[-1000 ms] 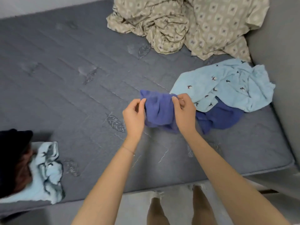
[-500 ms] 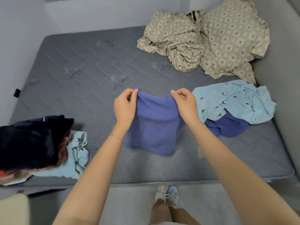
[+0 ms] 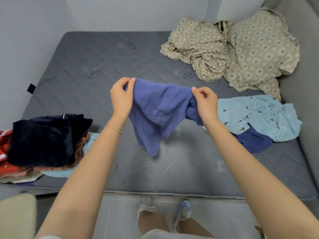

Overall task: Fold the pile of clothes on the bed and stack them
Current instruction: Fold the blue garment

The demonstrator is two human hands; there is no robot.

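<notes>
Purple-blue garment (image 3: pixel 158 109): held in the air at centre frame, above the bed (image 3: pixel 86 66). Its top edge is stretched between both hands and the rest hangs down in a crumpled taper. I cannot tell if the lowest tip touches the mattress.
Left hand (image 3: pixel 121 99): pinches the garment's left top corner between thumb and curled fingers. There is a thin bracelet (image 3: pixel 113 128) on the wrist.
Right hand (image 3: pixel 206 102): pinches the right top corner, fingers curled, with bunched cloth hanging below the palm.
Bed surface: grey quilted mattress filling the middle of the frame, with a small black tag (image 3: pixel 31 87) on its left edge.
Unfolded pile: at right of frame, a light blue shirt (image 3: pixel 255 116) with small dark bird prints lies crumpled over a dark blue cloth (image 3: pixel 253 140), which shows under the shirt's lower edge.
Stack: at lower left of frame, at the bed's near edge. A black garment (image 3: pixel 44 140) is on top with brownish and red layers (image 3: pixel 5 140) beneath. A pale blue cloth (image 3: pixel 57 173) sticks out at the bottom right.
Bedding: a beige patterned sheet (image 3: pixel 241 49) lies rumpled at upper right, well apart from the stack.
Floor: two shoes (image 3: pixel 146 204) at bottom centre, just beside the bed's edge.
</notes>
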